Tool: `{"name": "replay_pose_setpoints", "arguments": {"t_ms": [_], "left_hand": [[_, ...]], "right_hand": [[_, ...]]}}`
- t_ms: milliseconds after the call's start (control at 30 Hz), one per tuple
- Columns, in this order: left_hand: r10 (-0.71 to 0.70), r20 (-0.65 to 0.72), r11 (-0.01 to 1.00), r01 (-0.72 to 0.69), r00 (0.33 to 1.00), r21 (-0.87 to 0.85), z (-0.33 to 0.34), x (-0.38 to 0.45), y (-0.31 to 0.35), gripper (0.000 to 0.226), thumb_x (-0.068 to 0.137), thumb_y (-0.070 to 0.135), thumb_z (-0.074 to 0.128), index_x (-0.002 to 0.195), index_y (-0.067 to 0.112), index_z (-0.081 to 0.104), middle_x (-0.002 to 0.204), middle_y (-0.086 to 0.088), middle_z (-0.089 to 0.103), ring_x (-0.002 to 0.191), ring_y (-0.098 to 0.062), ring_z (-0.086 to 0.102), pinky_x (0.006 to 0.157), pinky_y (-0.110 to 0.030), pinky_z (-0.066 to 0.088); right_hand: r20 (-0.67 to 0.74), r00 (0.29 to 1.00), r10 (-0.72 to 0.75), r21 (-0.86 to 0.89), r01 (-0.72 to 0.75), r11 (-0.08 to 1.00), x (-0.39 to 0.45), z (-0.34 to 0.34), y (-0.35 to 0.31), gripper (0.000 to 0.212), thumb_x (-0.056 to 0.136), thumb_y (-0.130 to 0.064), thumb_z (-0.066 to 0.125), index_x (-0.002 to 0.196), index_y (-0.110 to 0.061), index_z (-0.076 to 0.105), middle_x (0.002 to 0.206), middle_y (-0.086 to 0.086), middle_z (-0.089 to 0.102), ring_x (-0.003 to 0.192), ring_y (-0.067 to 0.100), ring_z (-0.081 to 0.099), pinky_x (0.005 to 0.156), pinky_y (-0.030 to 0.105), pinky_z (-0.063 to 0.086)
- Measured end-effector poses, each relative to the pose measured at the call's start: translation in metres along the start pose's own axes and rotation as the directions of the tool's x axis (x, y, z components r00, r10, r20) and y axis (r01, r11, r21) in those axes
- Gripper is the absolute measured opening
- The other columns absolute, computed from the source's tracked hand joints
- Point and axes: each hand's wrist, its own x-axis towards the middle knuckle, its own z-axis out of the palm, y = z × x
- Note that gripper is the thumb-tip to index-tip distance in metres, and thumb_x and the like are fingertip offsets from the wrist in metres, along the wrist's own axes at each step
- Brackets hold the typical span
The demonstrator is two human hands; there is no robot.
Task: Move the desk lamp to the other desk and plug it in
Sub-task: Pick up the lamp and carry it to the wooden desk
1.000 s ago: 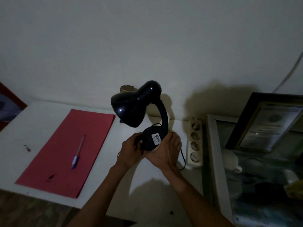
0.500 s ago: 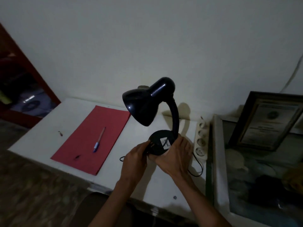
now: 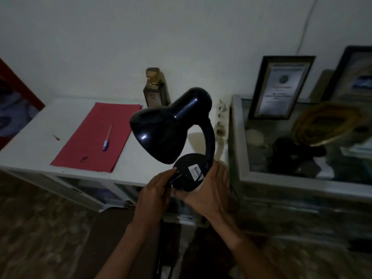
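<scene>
Red folder (image 3: 96,135) lies flat on the white surface (image 3: 30,150), well left of the lamp (image 3: 173,129), w/ a pen (image 3: 107,138) resting on top of it. A dark bottle w/ gold cap (image 3: 153,87) stands at the wall, behind and just left of the lamp's shade. Black desk lamp is lifted clear of the surface, held in the air in front of its near edge, base tipped so the underside w/ a white label (image 3: 194,172) faces the camera; shade points down-left, curved neck rises on the right side. Left hand (image 3: 156,193) grips the base's left rim, fingers closed on it. Right hand (image 3: 209,188) clamps the base's right and lower edge, thumb up by the neck. A thin black cord (image 3: 234,195) hangs just right of that hand. White power strip (image 3: 221,121) lies right of the lamp's neck, partly hidden. Further right, a glass-topped surface (image 3: 239,137) carries a framed certificate (image 3: 280,88) leaning on the wall; other items there too dim to tell.
</scene>
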Motion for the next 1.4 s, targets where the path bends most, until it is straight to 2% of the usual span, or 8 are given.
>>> {"name": "replay_pose_setpoints", "arguments": {"t_ms": [133,267,500,600,767,933,1133,1400], "left_hand": [[0.071,0.071,0.997,-0.068,0.995,-0.041,-0.003,-0.037,0.008,0.060,0.075,-0.013,0.065,0.130,0.011,0.056,0.126,-0.010,0.065,0.113,-0.019,0.061,0.100,-0.019,0.043],[0.158,0.191,0.985,-0.143,0.969,-0.094,-0.001,-0.074,0.025,0.063,0.073,-0.013,0.066,0.130,0.011,0.056,0.126,-0.013,0.064,0.114,-0.023,0.061,0.100,-0.018,0.038],[0.440,0.378,0.893,-0.352,0.815,-0.281,0.031,-0.122,0.090,0.040,0.090,0.014,0.056,0.130,0.013,0.056,0.127,-0.012,0.064,0.115,-0.026,0.061,0.100,-0.028,0.044],[0.559,0.454,0.829,-0.468,0.694,-0.306,0.055,-0.139,0.135,0.045,0.091,0.031,0.054,0.135,0.019,0.052,0.132,-0.008,0.061,0.118,-0.025,0.059,0.100,-0.034,0.048],[0.750,0.455,0.660,-0.596,0.481,-0.457,0.091,-0.188,0.229,0.053,0.075,-0.001,0.074,0.124,0.014,0.061,0.122,-0.013,0.067,0.107,-0.030,0.067,0.090,-0.041,0.053],[0.901,0.355,0.425,-0.679,0.251,-0.599,0.109,-0.275,0.321,0.043,0.079,0.000,0.069,0.120,0.011,0.064,0.120,-0.011,0.069,0.104,-0.026,0.068,0.084,-0.032,0.055],[0.949,0.314,0.282,-0.516,0.027,-0.809,0.122,-0.411,0.423,0.043,0.084,-0.004,0.058,0.126,0.002,0.058,0.130,-0.017,0.061,0.120,-0.027,0.057,0.103,-0.026,0.036],[0.978,0.138,0.073,-0.369,-0.153,-0.927,0.110,-0.573,0.511,0.042,0.081,0.000,0.052,0.122,0.002,0.061,0.121,-0.016,0.066,0.112,-0.023,0.060,0.100,-0.026,0.039]], "right_hand": [[0.060,0.998,0.036,0.008,-0.036,0.999,-0.052,-0.014,0.008,0.117,0.041,-0.090,0.066,0.138,-0.027,0.047,0.133,-0.008,0.051,0.128,0.014,0.050,0.107,0.034,0.046],[-0.133,0.976,0.171,-0.063,-0.181,0.982,-0.115,-0.029,0.015,0.123,0.039,-0.088,0.067,0.137,-0.017,0.046,0.132,-0.002,0.050,0.125,0.020,0.049,0.105,0.038,0.047],[-0.349,0.809,0.473,0.010,-0.502,0.865,-0.209,-0.082,0.071,0.101,0.042,-0.083,0.067,0.127,-0.030,0.052,0.118,-0.013,0.055,0.116,0.013,0.056,0.099,0.038,0.051],[-0.412,0.725,0.552,0.001,-0.606,0.796,-0.249,-0.121,0.100,0.095,0.043,-0.080,0.065,0.127,-0.036,0.055,0.121,-0.014,0.056,0.117,0.009,0.054,0.100,0.033,0.050],[-0.607,0.555,0.569,-0.011,-0.722,0.692,-0.341,-0.194,0.129,0.101,0.043,-0.080,0.062,0.128,-0.025,0.050,0.120,-0.005,0.052,0.119,0.019,0.049,0.103,0.039,0.046],[-0.713,0.362,0.601,0.062,-0.821,0.568,-0.457,-0.259,0.154,0.122,0.037,-0.082,0.070,0.138,-0.021,0.041,0.127,-0.003,0.049,0.125,0.022,0.046,0.107,0.043,0.042],[-0.815,0.057,0.577,0.234,-0.879,0.416,-0.612,-0.315,0.172,0.121,0.033,-0.092,0.067,0.131,-0.023,0.044,0.119,-0.008,0.050,0.117,0.017,0.049,0.099,0.041,0.048],[-0.826,-0.106,0.553,0.305,-0.909,0.283,-0.791,-0.367,0.185,0.120,0.038,-0.085,0.070,0.133,-0.018,0.043,0.120,-0.003,0.050,0.118,0.021,0.048,0.101,0.044,0.047]]}}
